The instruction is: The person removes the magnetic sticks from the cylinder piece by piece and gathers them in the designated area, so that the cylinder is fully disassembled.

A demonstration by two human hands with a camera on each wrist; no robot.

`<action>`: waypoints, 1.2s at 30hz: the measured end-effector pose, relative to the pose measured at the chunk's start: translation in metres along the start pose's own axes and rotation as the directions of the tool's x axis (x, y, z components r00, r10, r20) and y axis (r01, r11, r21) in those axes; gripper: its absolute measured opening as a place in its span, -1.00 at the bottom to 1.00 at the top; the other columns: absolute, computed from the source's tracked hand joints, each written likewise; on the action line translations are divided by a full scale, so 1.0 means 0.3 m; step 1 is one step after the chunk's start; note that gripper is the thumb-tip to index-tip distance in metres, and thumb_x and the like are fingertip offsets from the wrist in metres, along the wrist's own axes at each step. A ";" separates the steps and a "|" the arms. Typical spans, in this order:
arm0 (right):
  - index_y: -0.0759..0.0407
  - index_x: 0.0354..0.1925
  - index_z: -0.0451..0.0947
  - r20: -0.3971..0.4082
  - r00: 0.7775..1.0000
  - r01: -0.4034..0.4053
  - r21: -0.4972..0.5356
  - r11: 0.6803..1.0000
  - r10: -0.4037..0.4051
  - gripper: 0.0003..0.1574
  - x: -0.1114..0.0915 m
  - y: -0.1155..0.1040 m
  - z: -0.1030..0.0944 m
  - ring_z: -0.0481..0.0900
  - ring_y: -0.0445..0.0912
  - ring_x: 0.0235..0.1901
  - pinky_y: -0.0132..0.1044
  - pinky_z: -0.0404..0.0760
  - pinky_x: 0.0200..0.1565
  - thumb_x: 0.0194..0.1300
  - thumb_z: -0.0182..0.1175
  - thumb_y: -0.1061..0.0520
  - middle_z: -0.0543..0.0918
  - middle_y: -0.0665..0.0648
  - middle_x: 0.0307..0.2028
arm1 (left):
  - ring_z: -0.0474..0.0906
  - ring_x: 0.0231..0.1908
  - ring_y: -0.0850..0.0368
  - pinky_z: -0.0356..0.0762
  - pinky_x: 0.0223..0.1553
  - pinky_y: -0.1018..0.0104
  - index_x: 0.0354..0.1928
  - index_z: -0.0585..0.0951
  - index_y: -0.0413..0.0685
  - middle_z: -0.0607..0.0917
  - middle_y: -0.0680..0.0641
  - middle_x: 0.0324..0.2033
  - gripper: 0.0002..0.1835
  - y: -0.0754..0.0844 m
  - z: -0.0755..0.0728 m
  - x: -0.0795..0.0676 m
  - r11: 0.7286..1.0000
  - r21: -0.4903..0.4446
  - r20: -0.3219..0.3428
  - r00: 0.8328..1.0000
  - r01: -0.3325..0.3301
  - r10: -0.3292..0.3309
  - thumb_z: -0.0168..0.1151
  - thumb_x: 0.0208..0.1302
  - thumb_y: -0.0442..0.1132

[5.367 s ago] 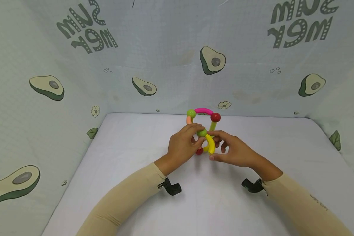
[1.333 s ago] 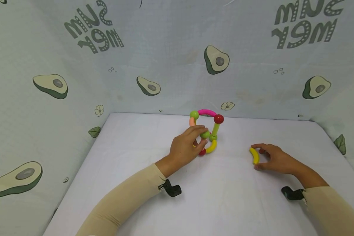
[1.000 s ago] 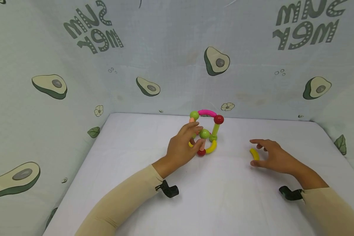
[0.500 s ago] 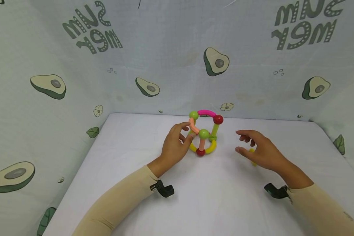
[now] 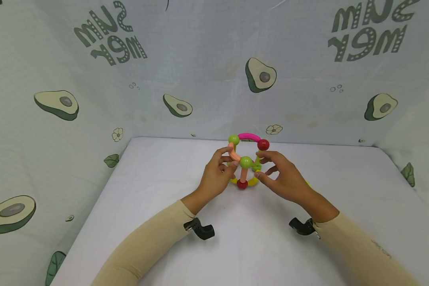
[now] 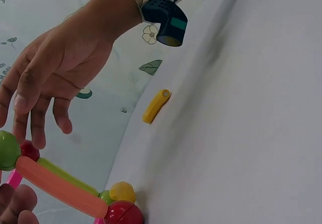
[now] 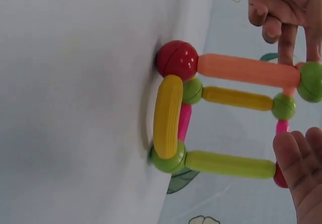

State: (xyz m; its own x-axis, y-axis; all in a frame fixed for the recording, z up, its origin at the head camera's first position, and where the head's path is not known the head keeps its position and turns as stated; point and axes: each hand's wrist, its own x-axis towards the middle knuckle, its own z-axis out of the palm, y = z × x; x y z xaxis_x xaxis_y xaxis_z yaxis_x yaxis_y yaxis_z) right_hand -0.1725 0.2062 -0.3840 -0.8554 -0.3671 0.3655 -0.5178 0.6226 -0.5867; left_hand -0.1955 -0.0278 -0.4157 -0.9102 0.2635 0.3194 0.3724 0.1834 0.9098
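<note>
A frame of plastic balls and rods stands toward the back of the white table. Its upper ring shows a green ball (image 5: 246, 162), a red ball (image 5: 263, 144), a pink curved rod (image 5: 249, 136) and a peach curved rod (image 5: 234, 154). Below are an upright peach rod (image 7: 246, 71), a lime rod (image 7: 230, 164) and a yellow curved rod (image 7: 167, 117). My left hand (image 5: 214, 174) is at the frame's left side, index fingertip at the peach curved rod. On the right side, my right hand (image 5: 286, 180) has its fingers spread around the lime upright, thumb near the lower yellow rod.
A loose yellow curved rod (image 6: 157, 105) lies on the table to the right, mostly hidden behind the right wrist in the head view. Black wrist cameras (image 5: 199, 229) jut inward from both sleeves. A printed cloth backdrop (image 5: 214, 71) rises at the table's back edge.
My right hand had the yellow curved rod at the frame, carried it right, let it go on the table, then came back to the frame. My left hand released the near green ball and shifted left.
</note>
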 end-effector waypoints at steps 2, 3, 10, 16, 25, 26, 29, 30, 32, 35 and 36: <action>0.18 0.38 0.36 -0.004 1.000 0.023 0.012 1.000 -0.023 -0.16 0.016 -0.002 0.018 0.56 0.11 0.11 -0.02 0.74 -0.16 0.21 0.49 0.28 0.55 0.20 0.17 | 0.68 -0.41 -0.03 0.56 -0.45 0.34 0.45 0.32 0.06 0.68 -0.05 0.01 -0.45 0.003 0.006 0.007 0.999 -0.041 0.001 1.000 0.030 -0.030 0.23 0.51 -0.17; 0.18 0.37 0.37 -0.005 0.999 0.033 0.018 0.999 -0.033 -0.17 0.024 -0.002 0.026 0.57 0.11 0.11 -0.03 0.74 -0.15 0.21 0.49 0.28 0.55 0.20 0.17 | 0.69 -0.41 -0.04 0.56 -0.46 0.35 0.45 0.33 0.07 0.68 -0.05 0.00 -0.46 0.004 0.009 0.011 0.997 -0.061 0.000 0.999 0.047 -0.047 0.23 0.51 -0.18; 0.21 0.32 0.44 -0.014 0.998 0.064 0.035 0.997 -0.064 -0.27 0.053 -0.004 0.075 0.63 0.08 0.00 -0.08 0.72 -0.14 0.24 0.47 0.27 0.61 0.18 0.16 | 0.68 -0.41 -0.15 0.45 -0.53 0.42 0.42 0.36 0.04 0.69 -0.09 -0.05 -0.50 0.004 0.027 0.028 0.984 -0.156 -0.005 0.996 0.091 -0.093 0.20 0.52 -0.26; 0.13 0.27 0.43 -0.033 0.999 0.033 0.025 0.999 -0.033 -0.30 0.061 -0.003 0.099 0.67 0.07 -0.05 -0.07 0.73 -0.13 0.23 0.48 0.28 0.68 0.18 0.06 | 0.63 -0.45 -0.20 0.33 -0.60 0.44 0.37 0.39 0.03 0.69 -0.09 -0.26 -0.56 0.003 0.035 0.035 0.969 -0.218 -0.023 0.992 0.118 -0.126 0.17 0.53 -0.27; 0.12 0.24 0.43 -0.050 0.999 0.016 0.007 1.000 -0.016 -0.32 0.061 0.003 0.103 0.71 0.14 -0.11 -0.03 0.72 -0.12 0.22 0.46 0.32 0.73 0.22 -0.06 | 0.34 -0.57 0.20 0.35 -0.54 0.46 0.35 0.38 -0.04 0.67 -0.08 -0.24 -0.56 0.009 0.042 0.038 0.970 -0.219 -0.029 0.993 0.108 -0.117 0.17 0.52 -0.30; 0.13 0.24 0.44 -0.051 0.999 0.017 0.007 1.000 -0.017 -0.33 0.061 0.004 0.103 0.71 0.14 -0.11 -0.03 0.72 -0.12 0.22 0.46 0.32 0.73 0.21 -0.06 | 0.31 -0.57 0.21 0.32 -0.55 0.46 0.35 0.38 -0.04 0.68 -0.09 -0.23 -0.56 0.009 0.042 0.038 0.972 -0.210 -0.032 0.993 0.106 -0.115 0.16 0.52 -0.30; 0.12 0.23 0.45 -0.053 0.998 0.016 0.014 1.000 -0.016 -0.33 0.062 0.006 0.103 0.72 0.13 -0.12 -0.04 0.72 -0.12 0.21 0.47 0.32 0.74 0.21 -0.07 | 0.28 -0.58 0.22 0.29 -0.57 0.47 0.37 0.36 -0.05 0.69 -0.17 -0.18 -0.56 0.011 0.041 0.038 0.976 -0.194 -0.029 0.994 0.101 -0.108 0.13 0.52 -0.31; 0.12 0.23 0.45 -0.053 0.998 0.017 0.016 1.000 -0.016 -0.34 0.062 0.007 0.103 0.72 0.12 -0.12 -0.04 0.72 -0.12 0.22 0.47 0.32 0.74 0.20 -0.07 | 0.28 -0.57 0.22 0.29 -0.57 0.47 0.37 0.36 -0.06 0.68 -0.22 -0.17 -0.56 0.010 0.041 0.038 0.976 -0.192 -0.027 0.994 0.099 -0.106 0.12 0.53 -0.31; 0.11 0.23 0.45 -0.053 0.998 0.016 0.020 1.000 -0.015 -0.33 0.061 0.005 0.103 0.72 0.12 -0.13 -0.04 0.72 -0.13 0.22 0.47 0.32 0.74 0.20 -0.07 | 0.27 -0.57 0.22 0.28 -0.57 0.47 0.38 0.35 -0.07 0.67 -0.31 -0.15 -0.55 0.010 0.041 0.039 0.977 -0.190 -0.023 0.995 0.095 -0.102 0.10 0.53 -0.32; 0.10 0.23 0.45 -0.052 0.999 0.015 0.019 1.000 -0.014 -0.33 0.061 0.006 0.104 0.72 0.11 -0.13 -0.05 0.72 -0.13 0.22 0.47 0.31 0.75 0.19 -0.07 | 0.27 -0.56 0.22 0.26 -0.58 0.47 0.39 0.34 -0.08 0.66 -0.36 -0.15 -0.55 0.007 0.042 0.039 0.978 -0.187 -0.021 0.995 0.089 -0.094 0.09 0.52 -0.33; 0.10 0.23 0.45 -0.052 0.999 0.016 0.018 1.000 -0.015 -0.33 0.060 0.007 0.105 0.72 0.10 -0.13 -0.05 0.72 -0.13 0.22 0.47 0.31 0.75 0.19 -0.07 | 0.27 -0.57 0.22 0.25 -0.58 0.47 0.39 0.34 -0.09 0.66 -0.35 -0.17 -0.55 0.006 0.042 0.038 0.979 -0.187 -0.022 0.996 0.086 -0.092 0.09 0.52 -0.33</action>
State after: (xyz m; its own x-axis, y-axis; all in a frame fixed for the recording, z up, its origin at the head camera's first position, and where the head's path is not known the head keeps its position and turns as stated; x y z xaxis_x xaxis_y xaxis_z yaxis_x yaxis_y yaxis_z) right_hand -0.1895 0.1791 -0.4014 -0.8459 -0.3396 0.4112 -0.5313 0.6041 -0.5940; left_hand -0.2029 -0.0124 -0.4137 -0.9443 0.2247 0.2402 0.2521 0.0253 0.9674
